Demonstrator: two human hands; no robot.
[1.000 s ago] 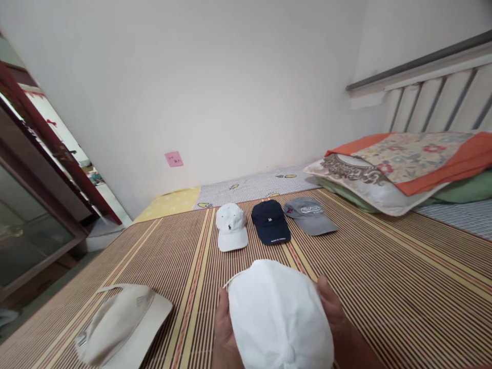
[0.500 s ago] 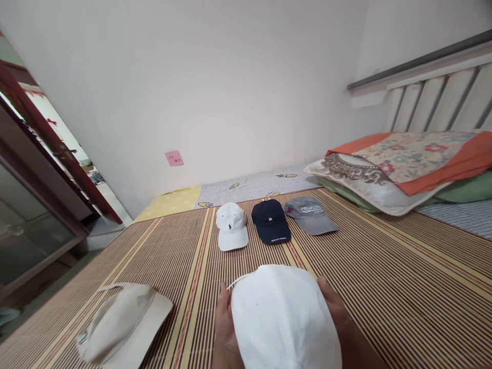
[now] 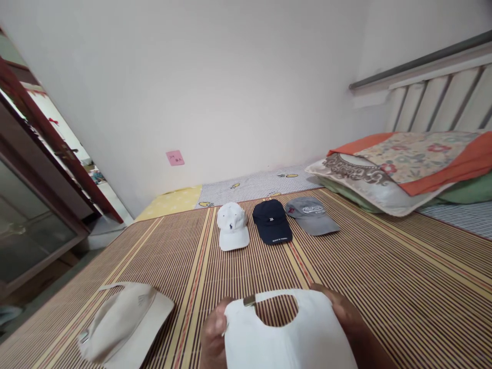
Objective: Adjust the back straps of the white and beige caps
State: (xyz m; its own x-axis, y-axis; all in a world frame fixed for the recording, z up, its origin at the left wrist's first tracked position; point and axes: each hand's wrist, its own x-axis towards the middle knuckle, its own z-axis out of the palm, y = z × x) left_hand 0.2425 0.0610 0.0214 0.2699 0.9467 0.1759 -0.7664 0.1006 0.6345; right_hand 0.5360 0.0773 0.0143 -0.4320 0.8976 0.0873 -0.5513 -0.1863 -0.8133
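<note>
A white baseball cap [image 3: 284, 338] is held low in front of me, its back strap with a metal buckle and the half-round opening at the far side. My left hand [image 3: 216, 328] grips its left edge, and my right hand [image 3: 340, 312] grips its right edge; part of the fingers is hidden behind the cloth. Beyond it, three caps sit in a row: a white cap [image 3: 233, 227] with a small dark logo, a navy cap [image 3: 272, 223] and a grey cap [image 3: 312, 216]. At the lower left a beige cap [image 3: 126, 325] lies on its side.
The caps lie on a striped bamboo mat [image 3: 384, 266] covering a bed. Stacked pillows [image 3: 403, 169] with an orange-edged floral cover are at the right, by a white radiator [image 3: 442, 97]. A pink note [image 3: 175, 158] is on the wall. A doorway opens at the far left.
The white cap in my hands has tipped and turned, so its strap and back opening now show. It has dropped slightly lower, my hands moving with it. The other caps stay put.
</note>
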